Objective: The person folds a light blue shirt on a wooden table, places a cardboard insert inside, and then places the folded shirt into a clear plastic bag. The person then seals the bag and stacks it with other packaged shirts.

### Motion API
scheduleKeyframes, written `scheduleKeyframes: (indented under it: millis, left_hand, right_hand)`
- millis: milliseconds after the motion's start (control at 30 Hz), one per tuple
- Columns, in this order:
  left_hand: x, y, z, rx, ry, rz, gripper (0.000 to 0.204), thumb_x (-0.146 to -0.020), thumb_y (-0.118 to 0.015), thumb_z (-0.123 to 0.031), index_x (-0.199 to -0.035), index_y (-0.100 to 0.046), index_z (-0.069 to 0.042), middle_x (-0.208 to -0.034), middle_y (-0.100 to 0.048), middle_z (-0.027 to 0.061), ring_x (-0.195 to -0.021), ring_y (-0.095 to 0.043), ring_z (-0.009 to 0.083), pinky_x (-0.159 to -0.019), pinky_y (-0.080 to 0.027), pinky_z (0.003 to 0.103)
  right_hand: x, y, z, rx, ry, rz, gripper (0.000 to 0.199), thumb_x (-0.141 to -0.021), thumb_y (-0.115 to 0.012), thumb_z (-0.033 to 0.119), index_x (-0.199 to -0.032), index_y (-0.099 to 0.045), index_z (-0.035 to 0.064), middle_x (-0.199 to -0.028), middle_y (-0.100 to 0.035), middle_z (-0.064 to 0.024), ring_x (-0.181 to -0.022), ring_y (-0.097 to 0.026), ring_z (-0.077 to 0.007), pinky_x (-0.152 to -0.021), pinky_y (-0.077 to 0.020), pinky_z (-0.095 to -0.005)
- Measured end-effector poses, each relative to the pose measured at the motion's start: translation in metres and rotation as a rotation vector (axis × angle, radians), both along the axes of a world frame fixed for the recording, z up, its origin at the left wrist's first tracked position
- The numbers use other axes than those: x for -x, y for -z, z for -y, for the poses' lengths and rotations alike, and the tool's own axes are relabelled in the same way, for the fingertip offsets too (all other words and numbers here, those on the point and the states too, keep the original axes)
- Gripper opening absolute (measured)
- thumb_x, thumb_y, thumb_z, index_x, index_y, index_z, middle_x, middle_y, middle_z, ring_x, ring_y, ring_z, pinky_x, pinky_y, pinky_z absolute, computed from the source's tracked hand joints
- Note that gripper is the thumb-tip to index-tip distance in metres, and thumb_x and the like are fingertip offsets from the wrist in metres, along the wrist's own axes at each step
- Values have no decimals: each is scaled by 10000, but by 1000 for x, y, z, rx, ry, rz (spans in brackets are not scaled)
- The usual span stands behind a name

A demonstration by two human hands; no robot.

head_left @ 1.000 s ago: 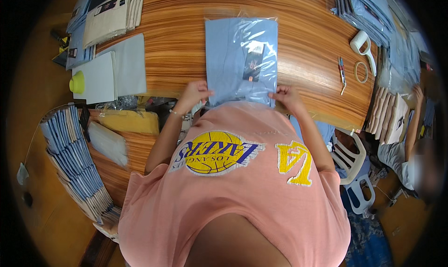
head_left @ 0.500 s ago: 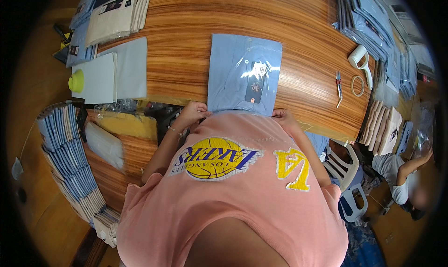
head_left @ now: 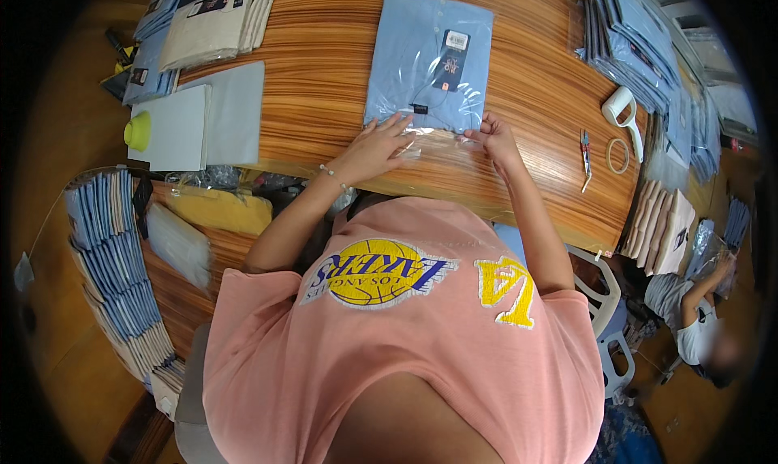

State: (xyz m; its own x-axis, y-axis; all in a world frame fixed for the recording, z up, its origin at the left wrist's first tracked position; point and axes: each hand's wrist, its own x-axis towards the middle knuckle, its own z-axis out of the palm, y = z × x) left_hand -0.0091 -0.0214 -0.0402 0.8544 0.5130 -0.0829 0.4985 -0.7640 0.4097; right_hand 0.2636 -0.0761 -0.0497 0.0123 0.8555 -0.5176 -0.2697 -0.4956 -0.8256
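Note:
A folded light-blue shirt (head_left: 409,55) in a clear plastic bag lies on the wooden table in front of me, a dark hang tag (head_left: 449,71) showing through the film. The bag's loose clear flap (head_left: 442,142) points toward me. My left hand (head_left: 379,149) rests on the flap's left side by the shirt's near edge, fingers stretched out. At the near right corner, my right hand (head_left: 496,137) pinches the edge of the plastic bag between thumb and fingers.
On the right lie a white handheld tool (head_left: 622,111), a tape roll (head_left: 617,155) and small snips (head_left: 585,156). Bagged shirts (head_left: 628,47) are stacked far right, others (head_left: 215,26) far left. White sheets (head_left: 182,132) hold a yellow-green object (head_left: 138,131). Another person (head_left: 697,310) works at right.
The bagged shirt has moved away from me across the table. Both hands have come forward onto its near end, and the left hand's fingers have spread out on the flap.

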Motion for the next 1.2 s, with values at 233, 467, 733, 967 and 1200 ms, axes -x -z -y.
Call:
scheduleKeyframes:
  millis: [233,467,733,967,1200]
  left_hand:
    - [-30,-37,14,-54,-127,-15,975,-656,-757,-319,-1438,-205,-135,-1490,-156,164,-1385,-117,335,-1047,-123,624]
    - [-55,-9,-1,-238,-295,155,912,-674,-711,-118,-1438,-215,-144,-1492,-181,134,-1381,-156,306,-1044,-149,620]
    - [-51,-30,-15,106,-397,601,522,-733,-617,-11,-1242,-526,-82,-1250,-540,135,-1191,-486,287,-957,-390,354]
    - [-87,-47,-28,1173,-912,1523,417,-881,-564,-139,-1249,-423,-4,-1215,-517,102,-1117,-498,243,-971,-385,330]
    - [-86,26,23,1900,-826,1171,443,-904,-551,-234,-1259,-418,-3,-1271,-489,120,-1198,-446,270,-963,-428,385]
  right_hand:
    - [14,-19,9,118,87,-159,376,-763,-507,-131,-1121,-463,-23,-963,-617,-138,-854,-651,-217,-737,-563,-329]
    - [32,-16,14,142,96,-320,437,-767,-548,-60,-1175,-419,28,-985,-570,-118,-867,-620,-205,-669,-558,-313]
    - [30,-94,23,-251,118,-230,560,-855,-569,171,-1343,-322,50,-1084,-541,-89,-924,-553,-197,-755,-485,-327]
    - [26,-68,14,20,273,-176,752,-883,-571,252,-1437,-116,24,-1130,-519,-92,-1015,-519,-213,-784,-469,-338]
    - [-32,-21,-22,-160,253,396,659,-799,-616,48,-1372,-291,31,-964,-600,-114,-912,-584,-206,-693,-511,-344]
